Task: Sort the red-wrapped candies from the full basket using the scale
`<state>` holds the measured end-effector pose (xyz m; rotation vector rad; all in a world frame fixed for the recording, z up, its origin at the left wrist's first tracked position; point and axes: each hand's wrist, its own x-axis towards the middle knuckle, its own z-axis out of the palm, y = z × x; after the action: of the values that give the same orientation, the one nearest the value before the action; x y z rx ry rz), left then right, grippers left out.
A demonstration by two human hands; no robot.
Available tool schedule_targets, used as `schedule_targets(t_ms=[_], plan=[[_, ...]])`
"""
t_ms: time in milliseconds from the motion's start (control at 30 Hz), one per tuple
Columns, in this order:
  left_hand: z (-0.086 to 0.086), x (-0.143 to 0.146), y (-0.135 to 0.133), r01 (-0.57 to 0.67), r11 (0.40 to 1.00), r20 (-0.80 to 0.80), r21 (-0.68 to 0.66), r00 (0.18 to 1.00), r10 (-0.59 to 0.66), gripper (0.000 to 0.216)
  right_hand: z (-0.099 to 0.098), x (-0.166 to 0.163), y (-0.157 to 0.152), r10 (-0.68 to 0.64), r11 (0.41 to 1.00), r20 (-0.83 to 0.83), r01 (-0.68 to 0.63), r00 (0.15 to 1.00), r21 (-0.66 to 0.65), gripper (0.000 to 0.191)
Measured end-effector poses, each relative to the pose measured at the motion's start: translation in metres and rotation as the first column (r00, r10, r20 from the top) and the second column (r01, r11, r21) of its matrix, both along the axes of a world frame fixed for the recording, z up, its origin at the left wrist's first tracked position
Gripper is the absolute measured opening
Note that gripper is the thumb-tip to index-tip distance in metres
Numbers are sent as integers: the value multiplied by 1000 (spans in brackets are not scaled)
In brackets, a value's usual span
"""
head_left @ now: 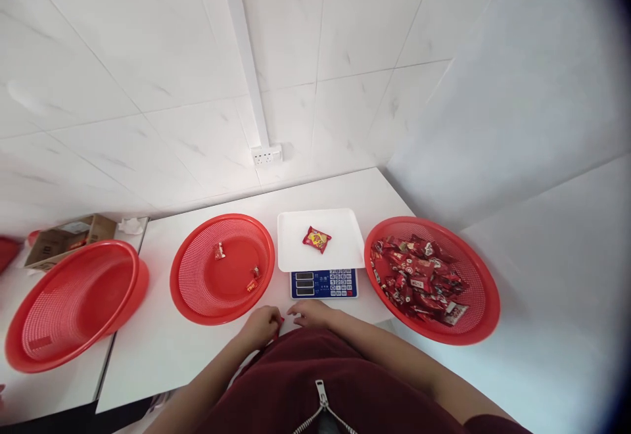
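My left hand [263, 325] rests on the white table near its front edge, fingers curled, with a bit of red at the fingertips that I cannot make out. My right hand [309, 313] lies beside it, fingers stretched flat on the table just below the scale. The blue-faced scale [323, 283] has a white tray [296, 250] on top, with one red candy packet [316, 239] on it. A red basket [197, 296] to the left holds three small candies. Another red basket [486, 309] to the right holds a pile of red wrapped candies [419, 276].
A large red basket stack [73, 302] sits on a lower surface at far left, with a cardboard box [59, 240] behind it. A wall socket [266, 154] is on the tiled wall behind the table. A white partition stands on the right.
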<state>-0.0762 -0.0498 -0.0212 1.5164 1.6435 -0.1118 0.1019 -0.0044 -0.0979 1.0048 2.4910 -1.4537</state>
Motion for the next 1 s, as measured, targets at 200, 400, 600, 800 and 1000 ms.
schedule_targets(t_ms=[200, 400, 600, 800, 1000], plan=[[-57, 6, -14, 26, 991, -106, -129, 994, -39, 55, -1, 35, -14, -249, 965, 13, 250, 968, -83, 39], [-70, -4, -18, 28, 993, -80, -119, 996, -38, 49, 3, 58, -26, -413, 897, 21, 411, 910, -161, 39], [-71, 6, -12, 9, 999, -8, -35, 1000, -10, 17, 9, 60, -25, -445, 886, 22, 444, 895, -134, 35], [-31, 39, 22, -67, 994, 252, 89, 967, 42, 20, 43, 51, -8, -571, 817, -128, 546, 811, -183, 39], [42, 58, 60, -237, 950, 503, 203, 857, 107, 24, 98, 46, 24, -639, 764, -295, 632, 710, -132, 20]])
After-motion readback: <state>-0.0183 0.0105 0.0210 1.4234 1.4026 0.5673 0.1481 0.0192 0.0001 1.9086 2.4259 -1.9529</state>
